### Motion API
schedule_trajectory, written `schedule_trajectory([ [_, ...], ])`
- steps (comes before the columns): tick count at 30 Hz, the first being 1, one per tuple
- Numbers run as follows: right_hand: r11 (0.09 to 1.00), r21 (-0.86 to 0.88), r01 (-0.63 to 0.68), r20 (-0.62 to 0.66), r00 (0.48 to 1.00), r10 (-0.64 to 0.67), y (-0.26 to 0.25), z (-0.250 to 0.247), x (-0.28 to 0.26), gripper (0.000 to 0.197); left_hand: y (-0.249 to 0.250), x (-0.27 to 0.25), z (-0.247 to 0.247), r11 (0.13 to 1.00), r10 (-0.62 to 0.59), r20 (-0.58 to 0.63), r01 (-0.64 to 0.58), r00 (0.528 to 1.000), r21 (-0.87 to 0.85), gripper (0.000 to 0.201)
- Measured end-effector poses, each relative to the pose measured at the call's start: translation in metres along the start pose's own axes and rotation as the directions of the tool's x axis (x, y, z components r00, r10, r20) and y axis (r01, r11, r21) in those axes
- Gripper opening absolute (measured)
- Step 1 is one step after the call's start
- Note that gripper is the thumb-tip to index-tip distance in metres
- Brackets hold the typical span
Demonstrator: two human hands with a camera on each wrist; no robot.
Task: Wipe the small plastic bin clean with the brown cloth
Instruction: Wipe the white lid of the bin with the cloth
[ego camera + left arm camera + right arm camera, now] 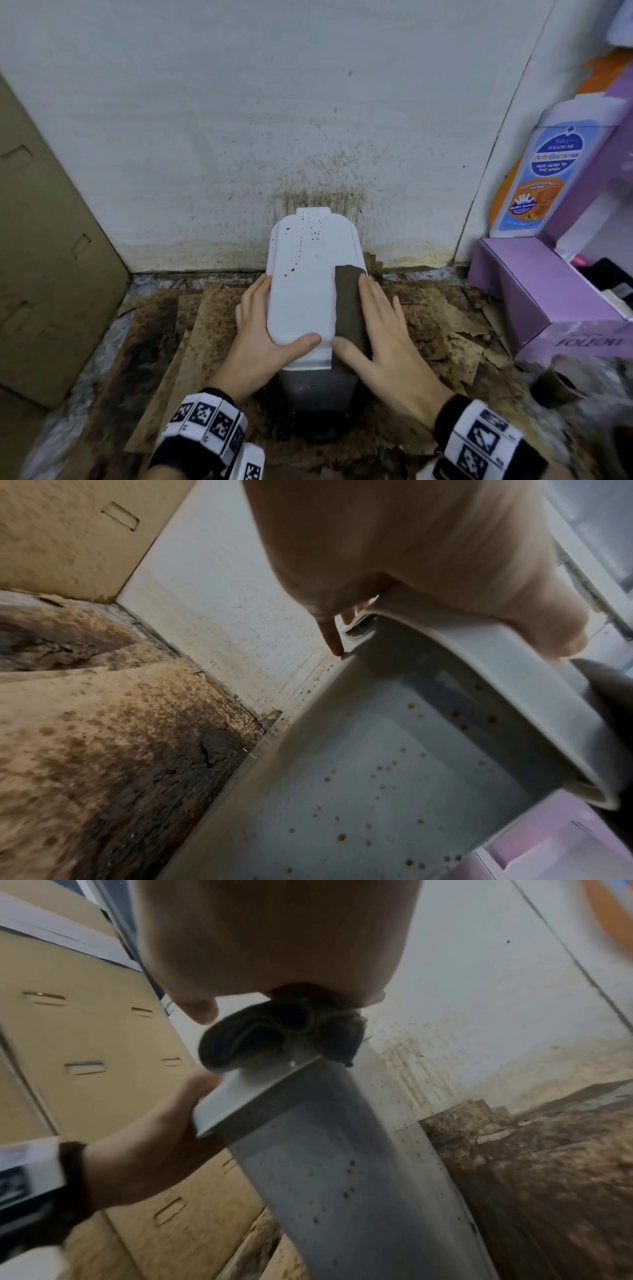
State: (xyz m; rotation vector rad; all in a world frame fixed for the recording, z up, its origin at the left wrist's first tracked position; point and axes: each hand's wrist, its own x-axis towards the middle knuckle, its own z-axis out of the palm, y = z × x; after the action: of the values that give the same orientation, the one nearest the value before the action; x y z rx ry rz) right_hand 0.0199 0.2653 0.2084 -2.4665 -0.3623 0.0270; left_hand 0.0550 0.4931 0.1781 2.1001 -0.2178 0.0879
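The bin (301,291) stands upright on the stained floor (428,342), close against the white wall (239,120), its white lid closed and facing up. Brown spots dot the far part of the lid and, in the wrist views, the grey sides of the bin too. The cloth (349,308), folded into a long brown strip, lies along the right edge of the lid and hangs over its near right corner; the right wrist view shows its folds bunched under the palm at the lid's edge.

The right hand (387,346) lies flat on the cloth with fingers straight and close together, pointing toward the wall, thumb stretched across the lid's near edge. It presses the cloth down rather than gripping it. The left hand (260,329) clasps the lid's left side: fingers run along and down the left edge, thumb lies on top near the front corner, almost meeting the right thumb. Both wrists carry black bands with white marker blocks.

The wall behind the bin is streaked and speckled brown, heaviest just above the lid. Torn, dirty cardboard sheets (212,308) cover the floor around the bin. A tan cardboard panel (51,240) leans at the left. To the right sits a purple box (548,298) with a white wash bottle (544,171) standing on it
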Motion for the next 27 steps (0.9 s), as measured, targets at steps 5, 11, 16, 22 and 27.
schedule_trajectory([
  [5,1.000,-0.009,0.012,-0.046,0.999,-0.013,0.001,0.001,-0.007,0.112,0.000,-0.001,0.002,1.000,0.005,-0.007,-0.005,1.000,-0.022,0.123],
  [11,0.999,0.010,-0.047,0.079,0.996,0.046,0.006,-0.010,0.020,0.108,0.002,-0.001,0.002,1.000,-0.008,0.001,0.008,1.000,-0.016,0.122],
  [16,0.998,0.003,-0.061,0.212,0.975,0.059,0.013,-0.032,0.058,0.105,0.003,-0.003,-0.001,0.999,-0.017,0.028,0.018,0.999,-0.031,0.121],
  [22,0.996,-0.052,-0.073,0.282,0.956,0.085,0.019,-0.044,0.106,0.108,-0.001,-0.001,0.001,1.000,-0.003,0.012,0.004,1.000,-0.031,0.121],
  [27,0.993,-0.073,-0.088,0.276,0.956,0.105,0.027,-0.048,0.146,0.111,-0.003,-0.001,0.000,0.999,0.007,0.008,-0.007,1.000,-0.048,0.124],
])
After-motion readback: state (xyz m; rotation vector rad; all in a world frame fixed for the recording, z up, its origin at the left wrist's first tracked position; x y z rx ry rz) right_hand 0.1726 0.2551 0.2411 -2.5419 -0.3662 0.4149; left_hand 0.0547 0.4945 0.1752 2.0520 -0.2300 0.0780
